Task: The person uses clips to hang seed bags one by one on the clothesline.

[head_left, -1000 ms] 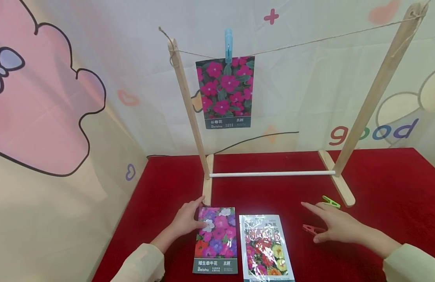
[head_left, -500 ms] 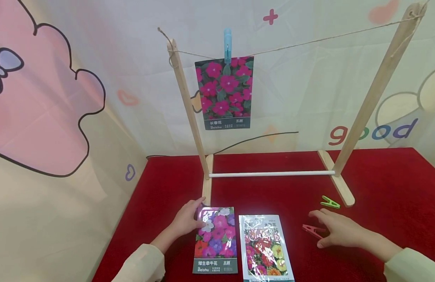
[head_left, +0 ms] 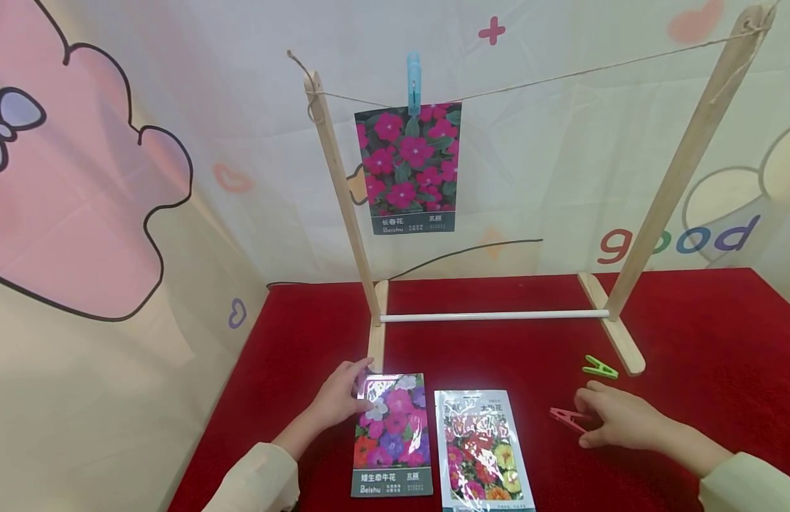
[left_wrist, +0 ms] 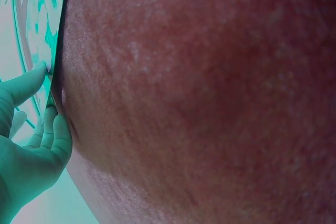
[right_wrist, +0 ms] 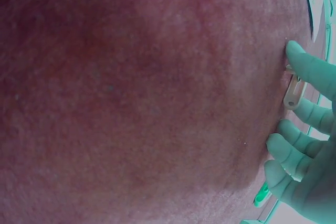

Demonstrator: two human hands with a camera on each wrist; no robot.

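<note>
My left hand point(head_left: 337, 400) pinches the left edge of a seed packet point(head_left: 395, 441) with pink, purple and red flowers; in the left wrist view the thumb lies on its face and the fingers curl behind the edge. My right hand point(head_left: 625, 419) is low over the red cloth, thumb and forefinger on either side of the handles of a red clothespin point(head_left: 566, 417), which lies on the cloth. A green clothespin point(head_left: 601, 368) lies just beyond the right fingers. A second, white-bordered seed packet point(head_left: 484, 455) lies flat between the hands.
A wooden stand with a left post point(head_left: 343, 192), right post point(head_left: 685, 171) and white crossbar point(head_left: 497, 316) rises behind. From its twine point(head_left: 561, 76) a packet of magenta flowers point(head_left: 410, 171) hangs by a blue clothespin point(head_left: 414, 82). A printed cloth backdrop point(head_left: 241, 128) closes the rear.
My right hand has drawn back from beside the green clothespin and brought its fingers in around the red one. The far edge of the left-hand packet has tipped up slightly.
</note>
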